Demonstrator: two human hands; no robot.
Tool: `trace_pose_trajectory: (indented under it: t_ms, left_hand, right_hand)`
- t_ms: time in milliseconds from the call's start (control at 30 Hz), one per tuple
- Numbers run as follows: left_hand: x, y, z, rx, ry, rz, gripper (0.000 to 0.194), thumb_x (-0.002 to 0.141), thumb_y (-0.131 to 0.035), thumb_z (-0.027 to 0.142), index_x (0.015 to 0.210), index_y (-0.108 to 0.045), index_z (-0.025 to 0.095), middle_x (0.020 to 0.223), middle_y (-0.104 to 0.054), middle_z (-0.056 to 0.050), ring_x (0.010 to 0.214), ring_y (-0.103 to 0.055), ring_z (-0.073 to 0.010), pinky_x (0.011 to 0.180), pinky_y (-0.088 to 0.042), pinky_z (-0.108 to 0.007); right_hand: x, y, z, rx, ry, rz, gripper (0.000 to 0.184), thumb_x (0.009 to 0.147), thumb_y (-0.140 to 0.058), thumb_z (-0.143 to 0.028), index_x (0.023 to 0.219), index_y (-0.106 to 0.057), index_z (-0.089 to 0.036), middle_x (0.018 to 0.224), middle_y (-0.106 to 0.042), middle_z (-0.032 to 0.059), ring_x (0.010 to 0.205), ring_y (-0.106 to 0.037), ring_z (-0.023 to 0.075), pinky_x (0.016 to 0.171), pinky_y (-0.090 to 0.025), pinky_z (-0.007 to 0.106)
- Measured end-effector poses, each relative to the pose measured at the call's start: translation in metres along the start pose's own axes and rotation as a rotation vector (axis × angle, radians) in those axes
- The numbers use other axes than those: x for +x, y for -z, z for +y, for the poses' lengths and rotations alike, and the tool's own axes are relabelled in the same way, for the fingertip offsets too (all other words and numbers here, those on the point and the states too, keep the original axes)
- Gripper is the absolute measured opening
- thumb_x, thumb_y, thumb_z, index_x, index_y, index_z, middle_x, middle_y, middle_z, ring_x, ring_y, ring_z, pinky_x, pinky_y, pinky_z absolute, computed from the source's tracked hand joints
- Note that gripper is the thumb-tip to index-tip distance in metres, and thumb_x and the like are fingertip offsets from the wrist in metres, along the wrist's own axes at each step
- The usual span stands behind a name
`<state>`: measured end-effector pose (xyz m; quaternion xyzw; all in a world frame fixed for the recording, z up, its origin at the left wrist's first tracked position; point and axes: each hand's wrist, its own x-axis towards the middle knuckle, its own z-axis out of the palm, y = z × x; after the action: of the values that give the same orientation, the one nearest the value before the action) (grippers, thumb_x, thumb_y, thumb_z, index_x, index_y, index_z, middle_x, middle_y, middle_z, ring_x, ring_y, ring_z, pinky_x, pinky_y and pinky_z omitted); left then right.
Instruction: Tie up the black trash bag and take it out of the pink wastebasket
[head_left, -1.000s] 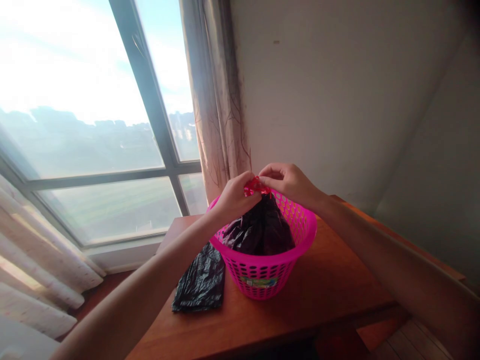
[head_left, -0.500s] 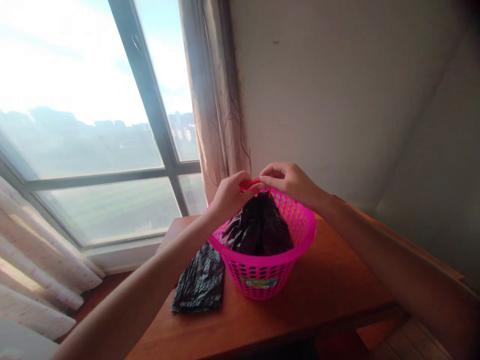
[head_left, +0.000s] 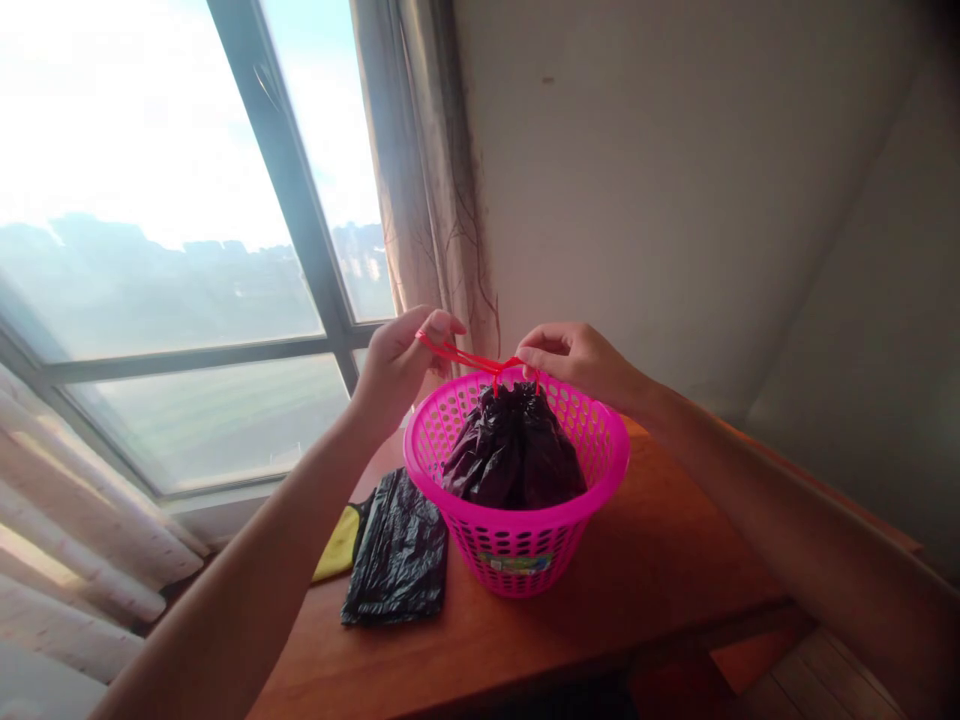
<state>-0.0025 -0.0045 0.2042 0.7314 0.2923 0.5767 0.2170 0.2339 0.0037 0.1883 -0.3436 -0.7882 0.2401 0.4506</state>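
Note:
A black garbage bag (head_left: 517,450) sits inside a pink plastic basket (head_left: 517,520), its mouth gathered at the top. Red drawstrings (head_left: 469,357) come out of the gathered mouth and meet just above it. My left hand (head_left: 409,360), to the upper left of the basket, holds the stretched loop of the drawstring. Over the far rim, my right hand (head_left: 574,360) pinches the drawstring close to where the strands cross. The fingertips of my right hand partly hide the string.
The basket stands on a brown wooden table (head_left: 645,570). A folded black plastic bag (head_left: 397,550) lies to its left, with a yellow cloth-like item (head_left: 339,545) beside it. Behind are a window (head_left: 195,420), a curtain (head_left: 435,180) and a wall (head_left: 637,180).
My left hand has moved left and slightly up, drawing the red drawstring out into a long loop. My right hand has stayed nearly in place. The yellow item has come into view.

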Motion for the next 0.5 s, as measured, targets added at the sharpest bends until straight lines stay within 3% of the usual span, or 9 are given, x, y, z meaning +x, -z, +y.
trace_pose_trajectory:
  t_ms: [133, 267, 400, 500]
  left_hand:
    - [-0.004, 0.012, -0.006, -0.255, 0.22, -0.086, 0.014, 0.079, -0.072, 0.032, 0.085, -0.07, 0.02, 0.075, -0.065, -0.002, 0.065, -0.064, -0.0126, 0.063, -0.055, -0.027]
    - [-0.007, 0.024, -0.012, -0.442, 0.286, -0.128, 0.016, 0.067, -0.071, 0.014, 0.081, -0.068, 0.022, 0.082, -0.069, -0.002, 0.079, -0.068, -0.0169, 0.072, -0.057, -0.032]
    - [-0.007, 0.033, -0.007, -0.575, 0.328, -0.178, 0.016, 0.066, -0.062, 0.016, 0.08, -0.068, 0.02, 0.073, -0.064, -0.003, 0.078, -0.066, -0.0195, 0.079, -0.057, -0.04]
    - [-0.003, 0.038, 0.0, -0.496, 0.345, -0.154, 0.017, 0.07, -0.061, 0.023, 0.084, -0.071, 0.019, 0.062, -0.056, -0.003, 0.063, -0.06, -0.0175, 0.069, -0.057, -0.039]
  right_hand:
    - [-0.001, 0.008, -0.003, -0.063, 0.015, -0.043, 0.022, 0.084, -0.062, -0.036, 0.089, -0.072, -0.018, 0.086, -0.072, 0.0042, 0.077, -0.064, 0.017, 0.07, -0.048, 0.029]
    - [0.0, 0.015, -0.003, -0.131, 0.037, -0.038, 0.02, 0.084, -0.062, -0.034, 0.093, -0.071, -0.019, 0.087, -0.072, 0.0035, 0.076, -0.063, 0.0165, 0.066, -0.047, 0.028]
    - [-0.001, 0.019, -0.005, -0.328, 0.086, -0.009, 0.018, 0.084, -0.061, -0.032, 0.09, -0.073, -0.02, 0.076, -0.07, 0.0007, 0.068, -0.06, 0.0142, 0.063, -0.043, 0.027]
    - [0.001, 0.023, -0.008, -0.449, 0.116, 0.008, 0.017, 0.084, -0.061, -0.03, 0.086, -0.074, -0.019, 0.073, -0.07, 0.0003, 0.064, -0.058, 0.0133, 0.063, -0.04, 0.027]
